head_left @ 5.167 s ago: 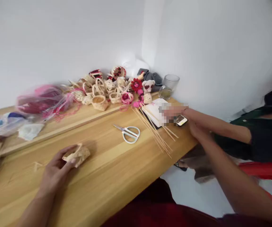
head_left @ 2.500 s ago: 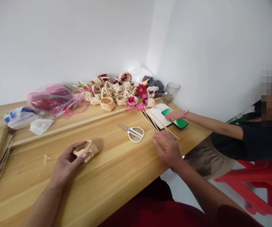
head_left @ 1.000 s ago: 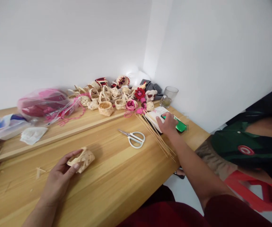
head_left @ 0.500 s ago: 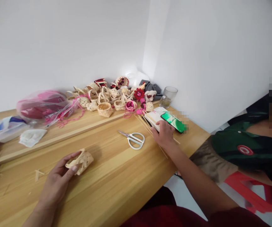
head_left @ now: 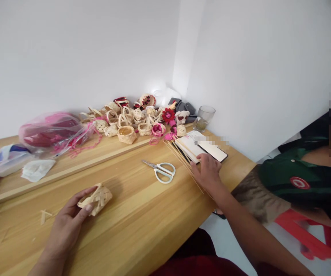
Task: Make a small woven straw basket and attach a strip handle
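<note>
Pale woven bamboo basket [head_left: 96, 199] with ragged strip ends, cradled in the curled left hand [head_left: 67, 230], right hand [head_left: 208, 176] well apart, fingers on a notebook [head_left: 186, 143] beside thin bamboo sticks [head_left: 182, 161], smooth wooden table [head_left: 130, 237] beneath.

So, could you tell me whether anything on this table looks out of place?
Stray bamboo offcuts lie loose on the wooden table, and the half-woven bamboo piece in the left hand has jutting strip ends.

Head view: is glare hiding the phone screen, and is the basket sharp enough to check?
Head view: the phone screen shows a pale blank, likely glare, with a pixelated patch just beyond it; the basket in the left hand looks fairly sharp, with a soft shadow behind it.
</note>
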The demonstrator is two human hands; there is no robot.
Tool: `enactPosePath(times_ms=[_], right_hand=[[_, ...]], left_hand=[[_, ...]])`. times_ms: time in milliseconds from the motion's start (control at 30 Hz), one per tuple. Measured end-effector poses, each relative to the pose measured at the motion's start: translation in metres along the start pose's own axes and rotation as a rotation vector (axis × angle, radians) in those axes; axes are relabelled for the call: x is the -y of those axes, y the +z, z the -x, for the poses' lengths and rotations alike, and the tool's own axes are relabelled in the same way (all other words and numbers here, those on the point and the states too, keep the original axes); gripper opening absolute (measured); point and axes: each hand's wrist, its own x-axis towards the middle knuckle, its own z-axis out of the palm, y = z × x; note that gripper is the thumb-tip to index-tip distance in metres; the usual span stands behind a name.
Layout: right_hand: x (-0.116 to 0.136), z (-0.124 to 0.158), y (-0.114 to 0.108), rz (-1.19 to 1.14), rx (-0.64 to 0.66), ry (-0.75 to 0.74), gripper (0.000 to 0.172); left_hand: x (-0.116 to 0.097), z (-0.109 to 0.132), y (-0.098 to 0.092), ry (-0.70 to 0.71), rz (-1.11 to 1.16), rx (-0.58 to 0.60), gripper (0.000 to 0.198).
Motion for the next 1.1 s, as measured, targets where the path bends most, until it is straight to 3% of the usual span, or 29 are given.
enactPosePath(times_ms=[567, 767, 933, 1100], right_hand=[[0.007, 0.009, -0.002, -0.027, 0.036, -0.005, 0.024], [0.003, 0.011, -0.004, -0.035, 0.036, -0.004, 0.024], [-0.013, 0.009, -0.009, -0.031, 0.033, 0.039, 0.024], [-0.048, -0.004, -0.018, 0.006, 0.043, 0.164, 0.03]], left_hand=[[-0.006, 0.002, -0.002, -0.024, -0.006, 0.002, 0.068], [-0.014, 0.01, 0.009, -0.029, 0.02, -0.082, 0.064], [-0.01, 0.005, 0.001, 0.012, -0.063, -0.047, 0.065], [-0.006, 0.004, -0.001, 0.086, -0.112, -0.021, 0.057]])
